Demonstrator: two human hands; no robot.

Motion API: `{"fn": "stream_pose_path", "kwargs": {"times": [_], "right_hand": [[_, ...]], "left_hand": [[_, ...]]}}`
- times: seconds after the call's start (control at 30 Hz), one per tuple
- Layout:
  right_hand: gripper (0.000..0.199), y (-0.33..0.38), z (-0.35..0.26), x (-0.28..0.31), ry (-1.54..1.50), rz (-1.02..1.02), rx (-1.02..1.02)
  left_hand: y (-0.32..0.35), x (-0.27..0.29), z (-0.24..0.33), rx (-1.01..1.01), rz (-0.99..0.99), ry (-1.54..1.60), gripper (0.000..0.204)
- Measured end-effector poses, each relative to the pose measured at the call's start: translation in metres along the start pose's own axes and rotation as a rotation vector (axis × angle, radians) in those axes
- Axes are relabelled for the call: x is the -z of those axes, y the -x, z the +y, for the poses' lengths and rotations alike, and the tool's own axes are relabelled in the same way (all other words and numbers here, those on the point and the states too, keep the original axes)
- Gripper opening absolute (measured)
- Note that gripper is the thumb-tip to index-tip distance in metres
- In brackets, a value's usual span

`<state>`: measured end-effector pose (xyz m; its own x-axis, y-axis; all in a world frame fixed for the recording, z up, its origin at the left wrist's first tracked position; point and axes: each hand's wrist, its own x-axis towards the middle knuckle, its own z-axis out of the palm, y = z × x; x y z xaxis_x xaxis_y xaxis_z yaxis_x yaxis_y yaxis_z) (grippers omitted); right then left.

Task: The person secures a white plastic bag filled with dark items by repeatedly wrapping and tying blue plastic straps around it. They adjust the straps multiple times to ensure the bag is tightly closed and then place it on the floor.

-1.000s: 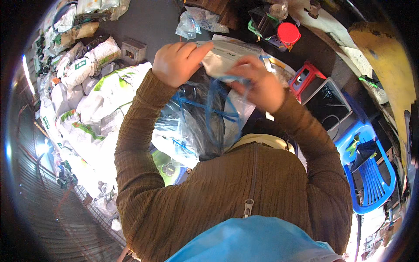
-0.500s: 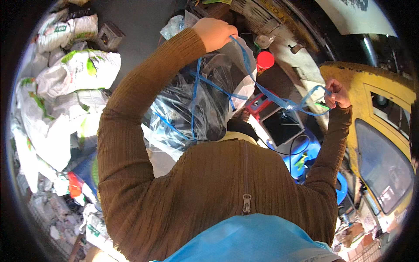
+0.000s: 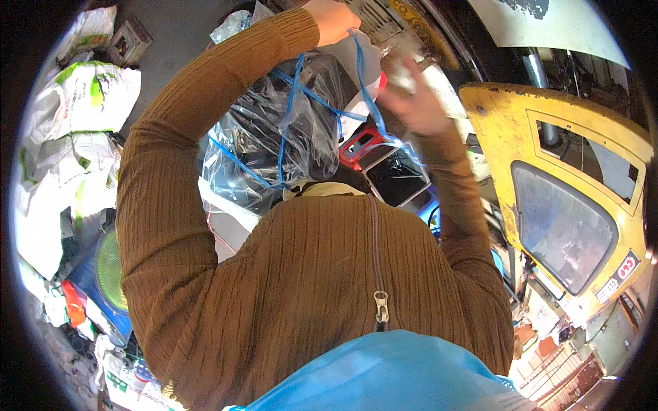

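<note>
While our left hand (image 3: 334, 19) grips the blue cord (image 3: 365, 89) already crossing the plastic bag (image 3: 274, 147), our blurred right hand (image 3: 411, 99) looks open; tying seems unfinished.

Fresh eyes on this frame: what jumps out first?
The clear plastic bag bound with blue cord, held up at top centre, draws the eye first. The left hand grips the cord at the top edge, while the right hand, blurred, is beside the cord to its right. A battered yellow vehicle door with a window fills the right side, and white sacks pile up on the left.
</note>
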<state>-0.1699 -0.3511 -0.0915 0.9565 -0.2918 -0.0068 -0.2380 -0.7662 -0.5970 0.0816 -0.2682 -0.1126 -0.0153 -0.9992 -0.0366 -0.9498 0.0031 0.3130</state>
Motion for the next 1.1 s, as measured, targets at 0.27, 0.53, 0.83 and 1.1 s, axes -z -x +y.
{"fn": "stream_pose_path", "kwargs": {"times": [0.27,0.53,0.83,1.1], "right_hand": [[0.032,0.021,0.01,-0.024,-0.857,-0.208,-0.69],[0.019,0.023,0.028,0.123,-0.456,0.097,-0.657],[0.022,-0.085,-0.038,-0.015,0.583,-0.097,0.784],[0.021,-0.12,-0.01,-0.029,1.027,-0.179,0.992]], "left_hand": [[-0.003,0.005,0.0,-0.011,-0.12,0.009,0.02],[-0.005,-0.009,-0.001,0.017,0.042,0.003,0.017],[-0.007,-0.006,-0.002,-0.033,0.069,-0.003,0.014],[-0.01,-0.009,-0.008,0.018,0.055,0.06,0.016]]}}
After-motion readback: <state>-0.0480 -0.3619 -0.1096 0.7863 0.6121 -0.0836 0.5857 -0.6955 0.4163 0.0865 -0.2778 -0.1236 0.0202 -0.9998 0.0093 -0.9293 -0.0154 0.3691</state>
